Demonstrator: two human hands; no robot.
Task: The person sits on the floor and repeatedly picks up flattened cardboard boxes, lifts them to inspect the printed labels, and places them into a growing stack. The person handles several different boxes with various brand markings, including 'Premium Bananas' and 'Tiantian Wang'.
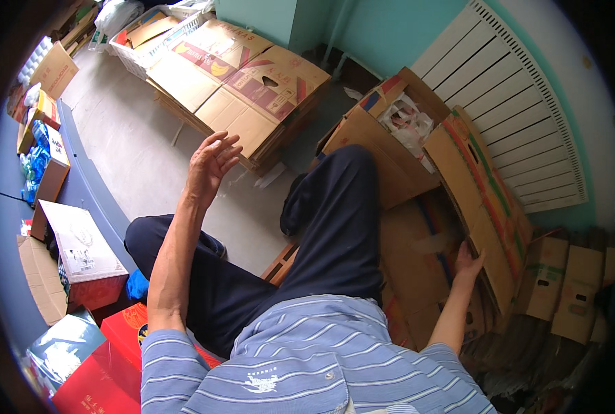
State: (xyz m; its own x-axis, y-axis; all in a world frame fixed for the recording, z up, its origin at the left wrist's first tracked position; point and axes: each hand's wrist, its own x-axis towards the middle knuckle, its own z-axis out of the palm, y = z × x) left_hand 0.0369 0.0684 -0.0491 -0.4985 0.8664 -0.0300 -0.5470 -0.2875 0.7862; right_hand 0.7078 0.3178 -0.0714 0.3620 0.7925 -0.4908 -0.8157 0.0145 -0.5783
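Note:
My right hand (pixel 469 260) grips the near edge of a flattened cardboard carton (pixel 486 207) with red and green stripes, which leans tilted by the radiator. Raised in the air over the floor, my left hand (pixel 213 164) holds nothing, its fingers slightly bent and apart. Beyond it lies a stack of flattened banana cartons (pixel 235 124), printed with bananas and writing. An open cardboard box (pixel 385 155) stands past my right knee, with white plastic bags (pixel 406 120) inside. Below my right hand, more flattened cardboard (pixel 416 243) lies beside my leg.
A white radiator (pixel 504 103) is on the teal wall at right. Folded cartons (pixel 542 279) stand in a row there. On the left, a blue surface (pixel 92 155) bears boxes, one with blue bottles (pixel 38 155). Red boxes (pixel 100 378) sit by my left elbow. A white plastic crate (pixel 131 64) stands behind.

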